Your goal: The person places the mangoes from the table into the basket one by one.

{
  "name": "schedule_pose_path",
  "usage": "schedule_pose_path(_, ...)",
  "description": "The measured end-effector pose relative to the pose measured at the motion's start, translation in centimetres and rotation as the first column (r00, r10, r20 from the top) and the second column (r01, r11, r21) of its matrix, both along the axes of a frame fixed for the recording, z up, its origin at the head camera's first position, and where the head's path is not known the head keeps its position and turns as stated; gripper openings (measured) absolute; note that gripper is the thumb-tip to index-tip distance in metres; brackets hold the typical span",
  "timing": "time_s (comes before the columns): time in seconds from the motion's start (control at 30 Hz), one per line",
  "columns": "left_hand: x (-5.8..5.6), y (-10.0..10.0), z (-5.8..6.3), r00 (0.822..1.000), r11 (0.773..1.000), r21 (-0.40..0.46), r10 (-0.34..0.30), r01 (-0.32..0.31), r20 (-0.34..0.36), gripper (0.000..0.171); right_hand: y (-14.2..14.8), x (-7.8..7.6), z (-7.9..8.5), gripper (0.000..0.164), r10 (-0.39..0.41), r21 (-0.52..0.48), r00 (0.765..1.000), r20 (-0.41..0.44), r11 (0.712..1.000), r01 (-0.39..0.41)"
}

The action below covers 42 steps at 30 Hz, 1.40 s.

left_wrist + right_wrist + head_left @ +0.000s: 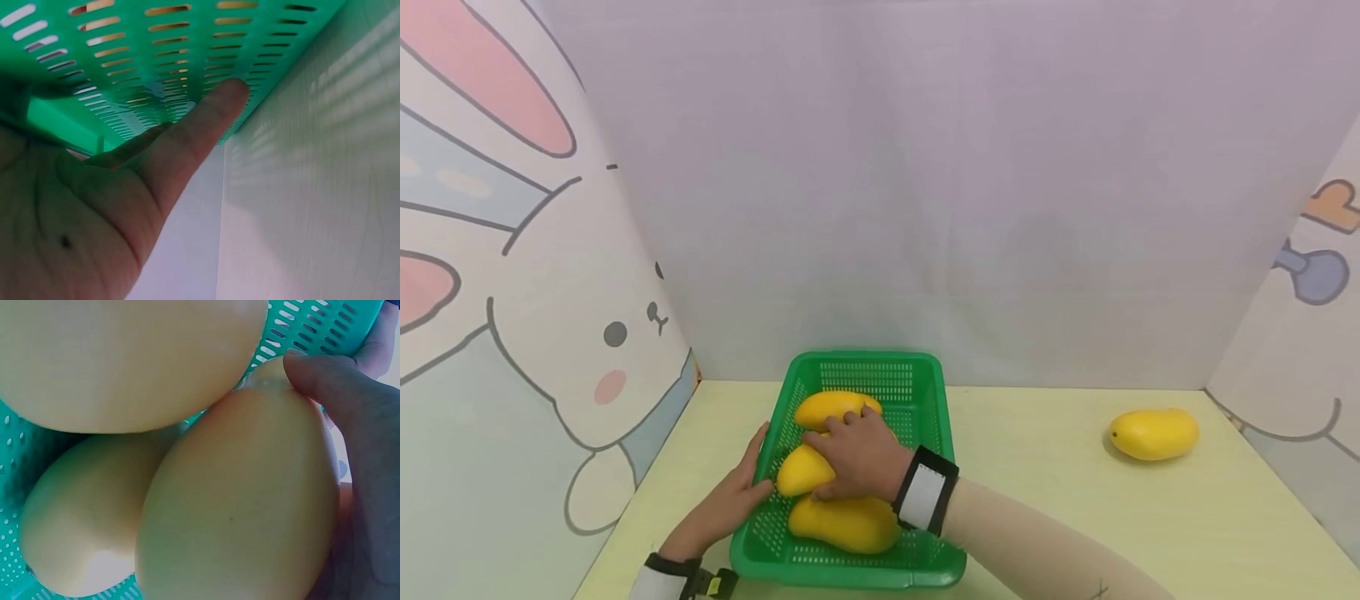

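A green perforated plastic basket (850,575) stands on the table with three yellow mangoes inside. My right hand (865,454) reaches into it and grips the middle mango (801,473) from above. In the right wrist view, the thumb (322,378) lies along the top end of that mango. Behind it lies another mango (827,408), and a third mango (850,525) is at the front of the basket. My left hand (730,500) holds the basket's left side, thumb across the rim. Its fingers (200,134) stretch along the slotted outer wall in the left wrist view.
One more yellow mango (1153,433) lies on the pale wooden table (1037,500), far to the right. A plain light backdrop (1037,208) rises behind the table. Panels with cartoon drawings (587,350) flank it on both sides.
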<state>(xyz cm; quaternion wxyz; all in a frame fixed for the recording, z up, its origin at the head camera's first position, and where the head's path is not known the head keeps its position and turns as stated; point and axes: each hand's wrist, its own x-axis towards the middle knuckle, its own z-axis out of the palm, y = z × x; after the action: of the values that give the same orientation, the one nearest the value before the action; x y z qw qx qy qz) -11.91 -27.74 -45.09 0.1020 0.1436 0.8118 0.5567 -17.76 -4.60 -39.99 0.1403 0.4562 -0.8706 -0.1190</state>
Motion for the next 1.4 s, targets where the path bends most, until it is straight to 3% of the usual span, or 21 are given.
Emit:
schedule_pose_path(0.33,0.0,-0.1,-0.1,0.999,0.998,0.050,-0.034,0.033,0.002,0.080,0.2,0.0,0.0,0.074,-0.003,0.003,1.000,0.007,1.000,0.003)
schedule_pose_path(0.93,-0.1,-0.1,-0.1,1.000,0.999,0.050,-0.020,0.019,0.023,0.081,1.7,0.4,1.4,0.073,-0.014,-0.045,1.000,0.011,0.999,0.014)
schedule_pose_path(1.4,0.1,0.0,0.2,1.000,1.000,-0.017,-0.005,0.005,0.004,0.081,3.6,0.1,1.6,0.078,-0.021,-0.125,1.000,0.023,0.992,0.023)
